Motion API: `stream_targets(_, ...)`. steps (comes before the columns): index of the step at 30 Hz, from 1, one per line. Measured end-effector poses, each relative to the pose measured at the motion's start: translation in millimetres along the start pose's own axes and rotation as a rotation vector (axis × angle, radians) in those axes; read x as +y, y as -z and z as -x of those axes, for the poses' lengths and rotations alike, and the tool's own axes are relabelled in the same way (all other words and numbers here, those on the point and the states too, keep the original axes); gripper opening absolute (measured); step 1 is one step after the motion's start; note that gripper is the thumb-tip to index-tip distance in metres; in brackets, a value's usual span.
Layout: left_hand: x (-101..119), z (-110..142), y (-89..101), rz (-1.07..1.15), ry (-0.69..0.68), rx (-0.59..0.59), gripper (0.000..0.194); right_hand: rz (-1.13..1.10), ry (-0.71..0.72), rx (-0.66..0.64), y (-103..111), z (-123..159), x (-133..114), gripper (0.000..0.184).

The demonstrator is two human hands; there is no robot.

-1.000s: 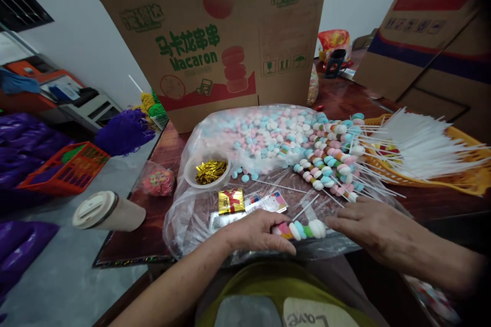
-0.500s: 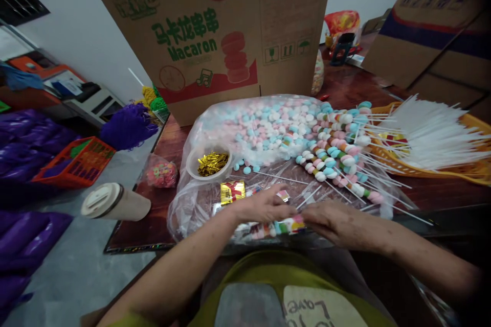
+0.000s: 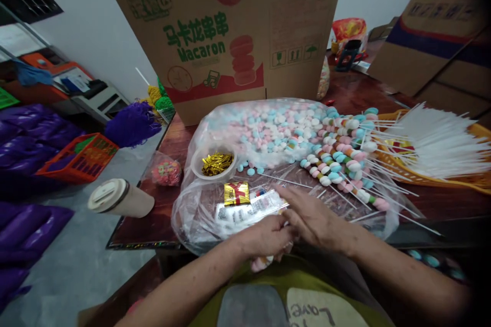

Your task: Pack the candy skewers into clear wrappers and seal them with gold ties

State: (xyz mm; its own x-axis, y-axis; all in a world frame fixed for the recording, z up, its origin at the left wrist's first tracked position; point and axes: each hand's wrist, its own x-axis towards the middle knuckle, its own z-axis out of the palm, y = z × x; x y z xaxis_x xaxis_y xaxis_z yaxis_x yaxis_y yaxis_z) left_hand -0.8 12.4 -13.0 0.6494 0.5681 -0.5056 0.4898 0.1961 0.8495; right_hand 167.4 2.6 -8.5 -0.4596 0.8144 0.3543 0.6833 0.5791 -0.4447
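Note:
My left hand (image 3: 266, 240) is closed round a candy skewer (image 3: 261, 263) at the table's near edge; only its pink end shows below the fingers. My right hand (image 3: 310, 217) lies over the left with fingers stretched out, touching the skewer and the stack of small printed packets (image 3: 249, 209). Finished candy skewers (image 3: 341, 161) lie in a row to the right on a clear plastic sheet (image 3: 192, 214). Loose pink, blue and white candies (image 3: 272, 125) are heaped behind them.
A white bowl of gold twist ties (image 3: 214, 162) and a gold-red packet (image 3: 236, 193) sit ahead left. A yellow tray of white sticks (image 3: 433, 143) stands right. A large Macaron carton (image 3: 222, 36) rises behind. A cup (image 3: 118, 198) lies at the table's left edge.
Both hands drew the skewer from the plastic sheet back toward my body. The left hand closed round it and the right hand moved over the left.

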Motion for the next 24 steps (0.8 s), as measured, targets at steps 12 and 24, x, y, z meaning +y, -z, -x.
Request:
stream_targets(12, -12, 14, 7.5, 0.571, -0.070, 0.007, 0.056, -1.176, -0.615, -0.201, -23, -8, -35, 0.036)
stream_targets(24, 5, 27, 46.3, -0.051, -0.105, -0.020, 0.017, -0.336, -0.398, 0.285, -29, -14, -33, 0.017)
